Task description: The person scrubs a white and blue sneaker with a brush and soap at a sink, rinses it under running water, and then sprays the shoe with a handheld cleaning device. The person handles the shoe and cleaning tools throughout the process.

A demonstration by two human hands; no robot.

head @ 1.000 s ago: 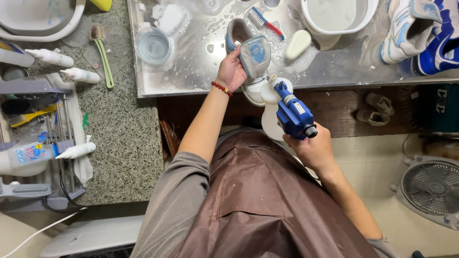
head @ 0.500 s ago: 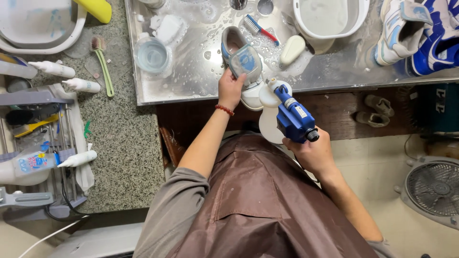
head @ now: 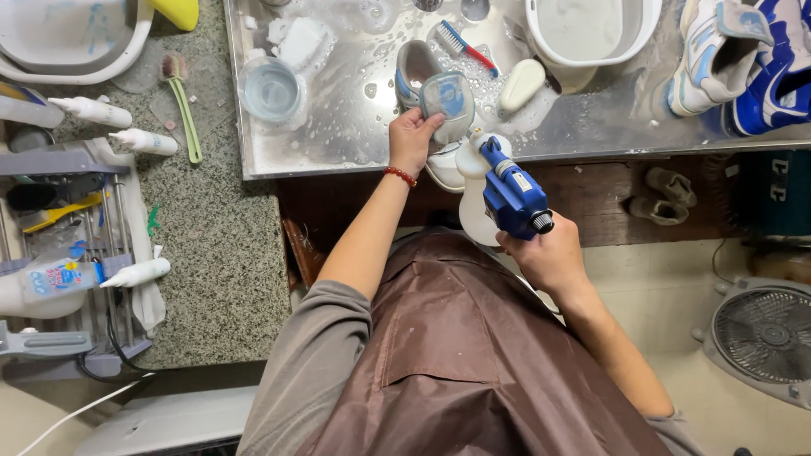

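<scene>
Two hands work at a wet steel surface (head: 338,127). The left hand (head: 411,139) has its grip clamped on one shoe (head: 435,105), fingers curled over the pulled-out tongue. The right hand (head: 549,257) has its grip closed around the back of one blue spray gun (head: 511,192), whose white bottle (head: 475,198) hangs below and whose nozzle points at the shoe.

The shoe is small, grey and white with blue trim. It rests at the near edge of the steel surface, heel overhanging the rim toward the person; its tongue is grey with a blue patch in the middle and looks wet.

On the steel surface lie one blue-and-red brush (head: 460,40), one oval cream soap (head: 523,83), one clear cup (head: 270,89) and one white tub (head: 591,29). Two more sneakers sit at the far right: a white one (head: 714,55) and a blue one (head: 781,72).

On the granite (head: 220,236) to the left are one green brush (head: 182,105) and two white squeeze bottles (head: 89,110), with a third (head: 135,272) lying on the wire rack (head: 59,253). A clear bottle (head: 46,283) with a blue-and-pink rectangular label lies on the rack too. One fan (head: 760,333) stands on the floor at the right.
</scene>
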